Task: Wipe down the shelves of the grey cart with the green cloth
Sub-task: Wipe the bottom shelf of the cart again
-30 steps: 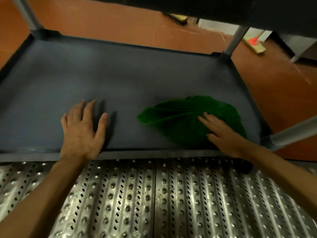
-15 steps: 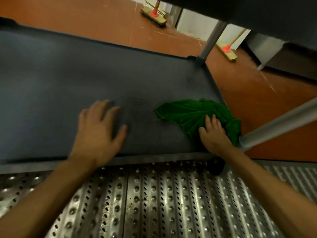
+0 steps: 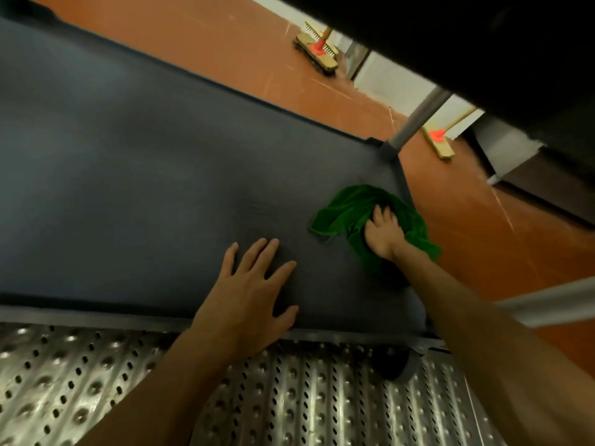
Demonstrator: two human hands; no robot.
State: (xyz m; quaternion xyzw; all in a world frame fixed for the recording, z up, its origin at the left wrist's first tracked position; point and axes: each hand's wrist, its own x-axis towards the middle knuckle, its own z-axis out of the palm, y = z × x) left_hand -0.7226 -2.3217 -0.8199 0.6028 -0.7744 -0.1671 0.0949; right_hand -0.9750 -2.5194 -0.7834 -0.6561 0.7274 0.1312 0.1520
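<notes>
The grey cart [image 3: 161,175] filled most of the view, its lower shelf [image 3: 96,236] dark and flat beneath a second shelf [image 3: 483,43] overhead. A perforated metal plate [image 3: 306,400] lay before the shelf's near edge, and an orange floor [image 3: 225,49] stretched beyond its far edge. The left hand [image 3: 248,297] lay flat on the shelf by the near edge, fingers spread and straight, holding nothing. The green cloth [image 3: 344,207] sat bunched on the shelf against its right rim, near the far right corner post [image 3: 415,120]. The right hand [image 3: 384,235] pressed down on the cloth, fingers close together and fairly straight. Two brushes [image 3: 317,56] lay on the floor past the shelf's far edge. A small dark round thing [image 3: 394,365], possibly a caster, sat under the shelf's near right corner
</notes>
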